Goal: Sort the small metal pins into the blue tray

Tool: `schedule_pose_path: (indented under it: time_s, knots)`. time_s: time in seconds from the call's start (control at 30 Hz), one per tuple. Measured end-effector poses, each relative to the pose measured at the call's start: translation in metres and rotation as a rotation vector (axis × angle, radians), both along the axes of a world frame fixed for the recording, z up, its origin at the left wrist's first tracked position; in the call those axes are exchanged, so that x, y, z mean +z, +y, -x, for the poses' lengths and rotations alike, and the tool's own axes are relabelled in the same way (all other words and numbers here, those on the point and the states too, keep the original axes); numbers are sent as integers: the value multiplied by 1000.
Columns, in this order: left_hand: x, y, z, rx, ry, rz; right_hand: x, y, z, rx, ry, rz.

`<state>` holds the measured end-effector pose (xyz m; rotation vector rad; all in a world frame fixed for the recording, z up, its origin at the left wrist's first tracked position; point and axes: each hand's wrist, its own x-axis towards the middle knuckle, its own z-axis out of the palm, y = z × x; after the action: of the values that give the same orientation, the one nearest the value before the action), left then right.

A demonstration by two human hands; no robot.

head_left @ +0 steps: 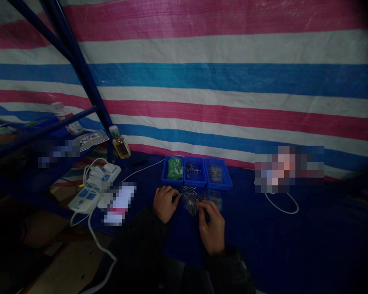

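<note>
My left hand (165,203) is curled at the left of a clear plastic bag (190,203), its fingertips pinched on what looks like a small metal pin. Several loose metal pins (188,192) lie on and around the bag. My right hand (211,226) reaches in from below, its fingertips on the bag's near edge. Whether they grip it is hard to see. Just beyond stand three blue plastic trays: one with a green packet (175,168), a middle one (194,183) with metal pins, and one (221,183) with a clear bag.
A white power strip (93,188) with plugged-in cables lies left on the navy cloth (279,241). Two plastic bottles (120,143) stand at the back left near a blue metal frame (76,69). A striped tarp (221,81) forms the back wall. Pixelated patches hide some items.
</note>
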<state>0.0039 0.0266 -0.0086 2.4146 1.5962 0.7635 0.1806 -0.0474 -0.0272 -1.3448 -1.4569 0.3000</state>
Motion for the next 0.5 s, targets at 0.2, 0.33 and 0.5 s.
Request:
schedule_pose_path:
  time_s: [0.2, 0.33, 0.5]
  knots:
    - [1, -4, 3, 7, -2, 0, 2, -1, 1, 19, 6, 12]
    - [3, -8, 4, 25, -46, -18, 3, -3, 1, 24, 8, 21]
    - [8, -13, 8, 73, -161, -102, 5, -3, 3, 49, -3, 20]
